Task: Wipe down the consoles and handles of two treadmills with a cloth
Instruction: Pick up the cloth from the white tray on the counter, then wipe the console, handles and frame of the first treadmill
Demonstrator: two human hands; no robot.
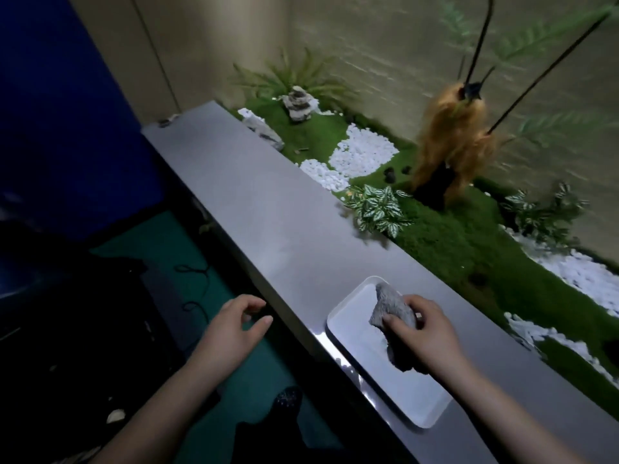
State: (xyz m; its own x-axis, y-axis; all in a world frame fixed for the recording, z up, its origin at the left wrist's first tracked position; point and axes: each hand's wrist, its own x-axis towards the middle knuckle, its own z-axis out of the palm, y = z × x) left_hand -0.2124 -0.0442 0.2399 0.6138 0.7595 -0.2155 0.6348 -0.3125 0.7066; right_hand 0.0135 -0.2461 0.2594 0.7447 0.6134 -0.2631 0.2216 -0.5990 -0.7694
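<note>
Over one white tray (417, 405), right hand (427, 333) grips one grey cloth (390, 304); left hand (234, 324) hovers relaxed.

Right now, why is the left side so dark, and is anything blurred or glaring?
Head view: the floor left of the ledge lies in deep shade; the white tray catches the light, with a glare streak along the ledge's near edge beside it; the ferns at upper right are smeared by blur; the right hand and cloth look fairly sharp.
</note>
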